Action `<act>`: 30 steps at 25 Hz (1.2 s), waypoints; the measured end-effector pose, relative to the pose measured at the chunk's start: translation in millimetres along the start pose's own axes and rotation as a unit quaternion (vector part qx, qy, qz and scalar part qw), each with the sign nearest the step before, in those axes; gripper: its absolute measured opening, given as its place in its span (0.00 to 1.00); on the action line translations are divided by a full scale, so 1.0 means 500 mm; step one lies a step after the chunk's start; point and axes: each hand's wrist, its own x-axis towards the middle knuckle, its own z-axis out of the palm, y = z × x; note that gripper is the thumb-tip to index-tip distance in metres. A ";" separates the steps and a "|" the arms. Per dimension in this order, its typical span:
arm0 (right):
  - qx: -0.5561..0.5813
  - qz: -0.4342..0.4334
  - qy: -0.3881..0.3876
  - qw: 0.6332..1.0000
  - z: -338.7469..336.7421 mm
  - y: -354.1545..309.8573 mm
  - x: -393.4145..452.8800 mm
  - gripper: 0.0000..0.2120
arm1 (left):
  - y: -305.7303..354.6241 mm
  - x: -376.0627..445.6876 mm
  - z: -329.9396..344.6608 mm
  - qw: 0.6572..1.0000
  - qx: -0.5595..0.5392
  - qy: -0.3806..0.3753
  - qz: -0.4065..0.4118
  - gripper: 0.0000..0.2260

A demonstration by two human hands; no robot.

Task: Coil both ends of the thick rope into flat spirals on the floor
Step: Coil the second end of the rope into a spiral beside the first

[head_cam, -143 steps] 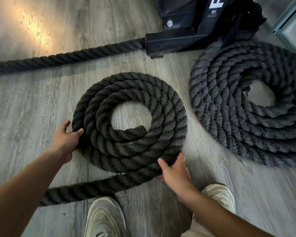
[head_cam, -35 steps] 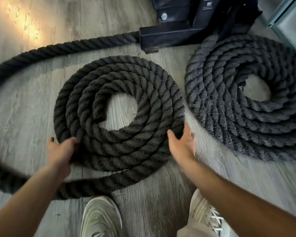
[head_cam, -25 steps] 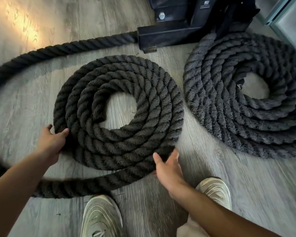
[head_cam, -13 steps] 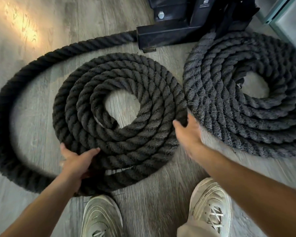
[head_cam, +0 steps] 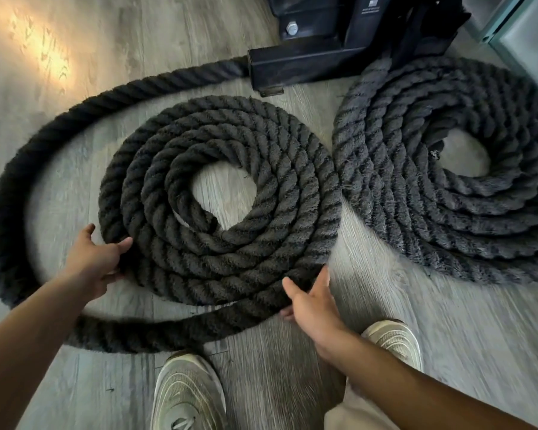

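A thick dark rope lies in two flat spirals on the grey wood floor. The left spiral (head_cam: 286, 193) sits in front of me, its rope end curled at the centre. A loose length (head_cam: 10, 187) arcs wide around its left side and runs back to the black frame. My left hand (head_cam: 95, 262) presses on the spiral's left rim, thumb on top of the rope. My right hand (head_cam: 311, 302) rests fingers apart against the spiral's lower right rim. The right spiral (head_cam: 395, 193) lies wound against the left one.
A black steel machine base (head_cam: 311, 62) with a bolt stands at the back, the rope running behind it. A glass-fronted panel (head_cam: 525, 35) is at the far right. My two pale sneakers (head_cam: 187, 395) stand just below the left spiral.
The left spiral has been turned further, gaining another wrap. My left hand moved up to the left rim, my right hand dropped from the right side to the lower right rim.
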 end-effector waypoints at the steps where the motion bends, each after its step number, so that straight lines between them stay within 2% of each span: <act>1: -0.004 -0.008 0.009 1.000 -0.010 -0.008 0.011 0.38 | -0.004 -0.008 0.000 1.000 -0.004 -0.009 -0.004 0.42; 6: -0.028 -0.066 0.093 0.993 -0.083 -0.095 0.098 0.21 | -0.065 -0.105 0.067 0.995 -0.098 0.000 -0.009 0.32; 10: -0.046 -0.063 0.143 0.987 -0.120 -0.167 0.144 0.27 | -0.102 -0.163 0.113 0.986 -0.159 0.007 -0.039 0.37; 13: -0.037 -0.077 0.133 0.987 -0.088 -0.134 0.111 0.22 | -0.051 -0.113 0.074 0.994 -0.084 0.074 -0.010 0.43; 14: -0.036 -0.075 0.123 0.989 -0.072 -0.108 0.089 0.24 | -0.023 -0.086 0.056 0.994 -0.072 0.078 0.005 0.42; 18: -0.028 -0.037 0.026 0.999 -0.023 -0.010 0.023 0.34 | 0.060 -0.002 0.019 0.998 -0.013 0.028 0.047 0.28; 20: -0.016 -0.027 0.003 1.000 -0.019 0.001 0.029 0.36 | 0.058 0.013 0.017 0.996 0.052 0.033 0.068 0.27; 23: -0.030 -0.044 0.018 0.998 -0.033 -0.027 0.055 0.30 | 0.036 0.008 0.016 0.992 0.085 0.027 0.094 0.33; 26: -0.034 -0.062 0.034 0.997 -0.068 -0.074 0.079 0.27 | 0.016 -0.035 0.013 0.993 0.095 0.015 0.072 0.38; 29: -0.017 -0.066 0.090 0.994 -0.115 -0.143 0.122 0.19 | -0.039 -0.096 0.025 0.974 0.216 -0.010 0.067 0.37; 30: -0.005 -0.056 0.113 0.992 -0.126 -0.164 0.132 0.20 | -0.058 -0.112 0.032 0.961 0.267 -0.029 0.067 0.37</act>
